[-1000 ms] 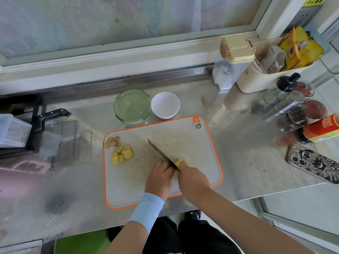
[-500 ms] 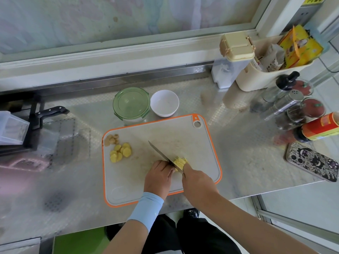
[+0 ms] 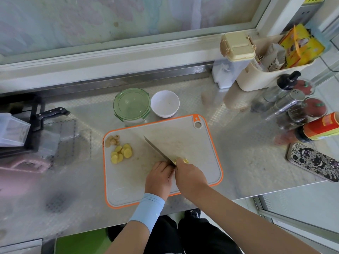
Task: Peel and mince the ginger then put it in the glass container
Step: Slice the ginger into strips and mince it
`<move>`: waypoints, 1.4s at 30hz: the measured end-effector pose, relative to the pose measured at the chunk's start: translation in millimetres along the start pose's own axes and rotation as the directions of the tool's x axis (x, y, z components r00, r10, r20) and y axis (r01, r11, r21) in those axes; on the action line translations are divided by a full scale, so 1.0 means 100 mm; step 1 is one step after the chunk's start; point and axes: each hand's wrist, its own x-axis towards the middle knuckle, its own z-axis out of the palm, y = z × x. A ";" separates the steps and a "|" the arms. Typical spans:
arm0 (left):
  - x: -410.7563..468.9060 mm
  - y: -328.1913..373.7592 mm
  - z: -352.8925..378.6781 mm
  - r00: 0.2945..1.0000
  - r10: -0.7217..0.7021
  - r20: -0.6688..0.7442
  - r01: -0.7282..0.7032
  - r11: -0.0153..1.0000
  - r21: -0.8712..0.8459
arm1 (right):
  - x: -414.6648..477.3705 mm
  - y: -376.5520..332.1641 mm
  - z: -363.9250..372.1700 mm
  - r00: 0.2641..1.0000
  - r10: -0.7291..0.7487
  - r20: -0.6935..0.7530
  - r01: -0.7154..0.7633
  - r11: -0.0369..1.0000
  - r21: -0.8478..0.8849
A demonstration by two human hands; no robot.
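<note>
Head view, centre of the frame: slicing stage of the ginger preparation. A grey plastic cutting board point(image 3: 183, 136) with an orange rim is laid on the patterned steel table point(image 3: 247, 162). The handle of a slim steel-bladed knife point(image 3: 156, 149) is gripped by the left hand point(image 3: 159, 177), fingers curled round it, and the tip is directed to the upper left. A small yellow peeled ginger piece point(image 3: 184, 160) is pinned to the board under the curled fingertips of the right hand point(image 3: 190, 176), just right of the blade.

Compared with the view half a second earlier, less of the ginger piece is exposed beyond the fingertips and the blade is set closer against them. This is read as one more cut being taken from a piece nearly used up.

A pile of round yellow ginger slices point(image 3: 122, 153) is seen at the left of the board, with brownish peel scraps point(image 3: 112, 140) just above it. Nothing minced is visible, so the slices are judged to need further chopping.

The round glass container point(image 3: 131, 105) with a green clip lid is placed above the board, beside a small white bowl point(image 3: 164, 103). Its lid is on and must be removed before filling.
</note>
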 end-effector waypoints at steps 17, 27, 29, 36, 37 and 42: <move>-0.02 -0.05 0.02 1.000 0.022 -0.003 -0.022 1.000 0.009 | -0.08 0.10 0.07 1.000 0.012 0.020 -0.012 1.000 0.005; -0.03 -0.02 -0.02 1.000 0.019 0.003 -0.019 0.999 0.038 | -0.07 0.09 0.03 1.000 -0.001 0.010 0.000 1.000 0.021; -0.03 -0.04 0.00 1.000 0.024 0.007 -0.025 0.999 0.046 | -0.09 0.13 0.04 1.000 -0.003 -0.005 0.003 1.000 0.006; -0.04 -0.11 0.04 0.998 0.059 0.024 -0.060 0.997 0.045 | -0.32 0.26 0.05 0.999 0.045 0.012 -0.045 0.999 -0.005; -0.04 -0.11 0.04 0.998 0.060 0.022 -0.061 0.997 0.039 | -0.33 0.26 0.05 0.999 0.052 0.014 -0.052 0.999 -0.002; -0.04 -0.09 0.03 0.999 0.045 0.015 -0.045 0.999 0.025 | -0.21 0.20 0.07 0.999 0.026 0.026 -0.026 1.000 -0.002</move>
